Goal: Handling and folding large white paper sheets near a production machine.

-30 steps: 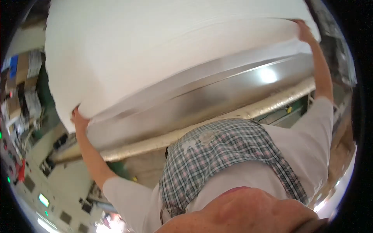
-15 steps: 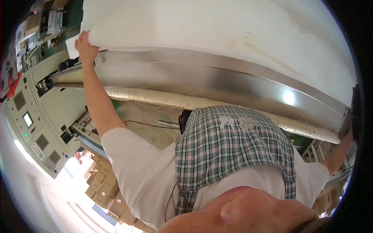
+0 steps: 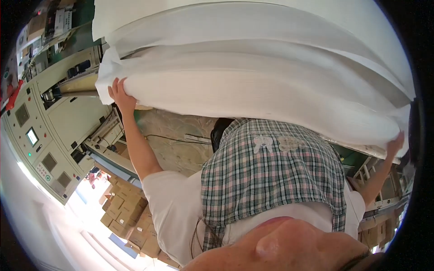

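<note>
White, soft, broad sheet material (image 3: 253, 88): lies across the front of the person, its near part in a rounded fold above the apron; further layers behind it run to the upper edge of view, with dark gaps between them.
Left hand (image 3: 122, 95): fingers bent over the sheet's left end, thumb on the near side; mostly closed, with the sheet in its grip.
Right hand (image 3: 396, 143): at the sheet's right end, touching it; fingers partly hidden and small, so how far closed I cannot tell.
Wide hold: arms spread to opposite ends, likely so the long fold stays stretched and does not sag in the middle.
Near fold: hides most of what lies beneath; a pale, crinkled strip (image 3: 375, 151) shows only under its right end.
Right rim: black upright shape (image 3: 413, 131) just beside the right hand, kind unclear; probably limits room outward.
Left side: cream metal control cabinet (image 3: 58, 122) with small lit screen, well clear of the hand; brown cardboard boxes (image 3: 124, 203) stacked lower down.
Body: green-and-pink plaid fabric apron (image 3: 271, 176) close under the fold; whether they touch, I cannot tell.
Below: thin black cable (image 3: 172, 139) near the apron's left.
</note>
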Demonstrator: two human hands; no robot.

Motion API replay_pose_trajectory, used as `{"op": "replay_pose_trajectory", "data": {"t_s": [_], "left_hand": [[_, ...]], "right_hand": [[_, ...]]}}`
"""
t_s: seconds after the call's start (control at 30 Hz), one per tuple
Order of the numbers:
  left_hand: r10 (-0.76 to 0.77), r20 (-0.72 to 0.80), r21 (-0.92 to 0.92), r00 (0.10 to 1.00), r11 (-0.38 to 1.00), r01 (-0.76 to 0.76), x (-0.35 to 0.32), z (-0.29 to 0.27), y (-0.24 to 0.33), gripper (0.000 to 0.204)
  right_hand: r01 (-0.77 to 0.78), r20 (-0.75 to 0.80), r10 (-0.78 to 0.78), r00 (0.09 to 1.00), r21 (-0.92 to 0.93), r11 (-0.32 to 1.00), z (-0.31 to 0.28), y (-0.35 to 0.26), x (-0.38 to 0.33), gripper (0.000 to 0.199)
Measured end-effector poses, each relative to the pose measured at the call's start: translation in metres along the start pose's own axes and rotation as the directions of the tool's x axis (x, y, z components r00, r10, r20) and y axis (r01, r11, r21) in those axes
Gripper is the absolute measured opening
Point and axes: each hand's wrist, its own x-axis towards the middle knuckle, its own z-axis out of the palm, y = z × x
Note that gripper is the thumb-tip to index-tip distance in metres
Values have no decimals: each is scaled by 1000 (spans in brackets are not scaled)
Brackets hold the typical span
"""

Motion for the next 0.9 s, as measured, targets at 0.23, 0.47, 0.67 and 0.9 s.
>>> {"op": "replay_pose_trajectory", "data": {"t_s": [0.23, 0.47, 0.67, 0.9], "left_hand": [[-33, -60, -15, 998, 999, 32, 83, 82, -35, 48], [26, -95, 8, 995, 1000, -25, 105, 66, -25, 49], [-48, -67, -37, 997, 998, 45, 53, 26, -24, 48], [-113, 43, 2, 993, 994, 113, -11, 7, -32, 46]], "right_hand": [[-82, 20, 83, 996, -70, 994, 68, 29, 78, 52], [-73, 47, 82, 996, -166, 983, 62, 31, 61, 55], [-121, -9, 121, 993, -70, 990, 12, 21, 13, 60], [-39, 78, 36, 996, 37, 999, -16, -39, -35, 51]]}}
